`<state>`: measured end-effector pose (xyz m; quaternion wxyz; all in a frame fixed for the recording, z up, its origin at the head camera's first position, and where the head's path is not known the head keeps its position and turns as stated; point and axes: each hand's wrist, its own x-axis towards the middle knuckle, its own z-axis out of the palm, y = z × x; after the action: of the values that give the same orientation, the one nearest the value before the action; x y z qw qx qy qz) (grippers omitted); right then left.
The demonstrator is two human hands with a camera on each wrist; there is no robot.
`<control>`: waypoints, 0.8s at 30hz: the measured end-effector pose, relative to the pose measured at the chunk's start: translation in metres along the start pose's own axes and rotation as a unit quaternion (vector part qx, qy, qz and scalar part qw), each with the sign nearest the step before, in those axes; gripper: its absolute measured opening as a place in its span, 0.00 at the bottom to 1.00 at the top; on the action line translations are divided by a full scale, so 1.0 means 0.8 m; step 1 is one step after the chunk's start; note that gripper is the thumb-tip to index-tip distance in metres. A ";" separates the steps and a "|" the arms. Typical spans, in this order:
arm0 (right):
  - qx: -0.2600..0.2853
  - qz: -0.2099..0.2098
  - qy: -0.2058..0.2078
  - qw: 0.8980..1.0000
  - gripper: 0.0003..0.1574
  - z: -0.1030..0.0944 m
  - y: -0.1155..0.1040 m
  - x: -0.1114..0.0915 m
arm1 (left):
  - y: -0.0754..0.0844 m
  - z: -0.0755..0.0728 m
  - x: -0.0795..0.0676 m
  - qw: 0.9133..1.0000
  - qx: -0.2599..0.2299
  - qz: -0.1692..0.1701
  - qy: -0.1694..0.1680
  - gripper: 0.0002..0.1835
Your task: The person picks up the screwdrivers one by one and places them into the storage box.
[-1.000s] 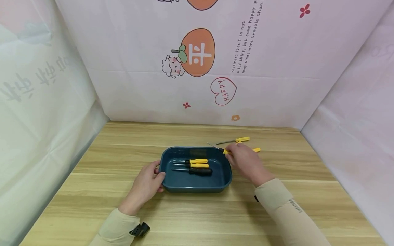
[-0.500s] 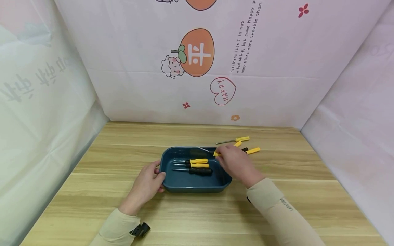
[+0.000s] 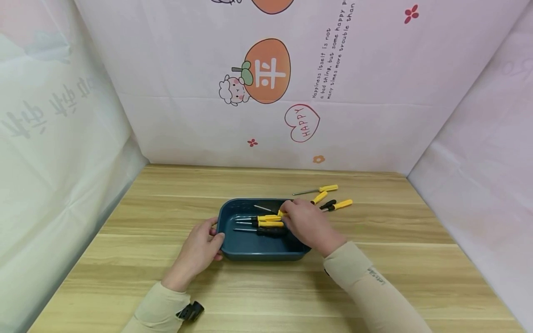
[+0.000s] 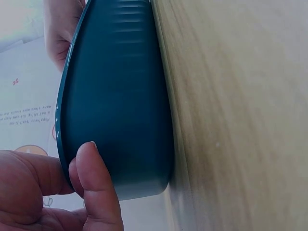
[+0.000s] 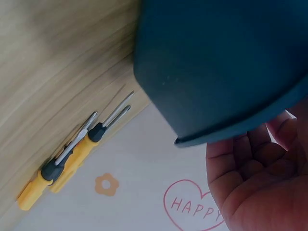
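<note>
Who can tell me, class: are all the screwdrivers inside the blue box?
No: in the head view, a yellow-handled screwdriver lies on the wooden table, beyond the far rim of the blue box.

Six yellow-handled screwdrivers (image 3: pixel 329 188); two black-handled screwdrivers (image 3: pixel 270 231); one dark blue tub (image 3: pixel 245 243); one table (image 3: pixel 258 296)

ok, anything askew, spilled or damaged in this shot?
Nothing looks spilled or damaged. The one oddity is the backdrop: its HAPPY heart and English lettering run sideways in the head view, as if it were hung turned. The bin sits upright on the table.
</note>
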<state>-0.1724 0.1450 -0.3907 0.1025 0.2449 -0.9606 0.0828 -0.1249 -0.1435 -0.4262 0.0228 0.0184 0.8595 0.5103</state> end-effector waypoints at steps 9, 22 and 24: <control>-0.002 0.013 -0.028 1.000 0.12 0.008 -0.014 0.006 | 0.000 0.001 0.000 1.000 0.001 -0.001 0.006 0.28; -0.011 0.009 -0.031 0.999 0.13 0.016 -0.022 0.006 | 0.001 0.002 -0.001 1.000 0.002 0.000 0.008 0.28; -0.009 0.008 -0.030 0.999 0.13 0.018 -0.023 0.006 | 0.001 0.002 -0.001 1.000 0.003 -0.001 0.008 0.28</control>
<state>-0.1695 0.1242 -0.4015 0.0752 0.2389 -0.9658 0.0673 -0.1242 -0.1417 -0.4266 0.0166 0.0141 0.8612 0.5079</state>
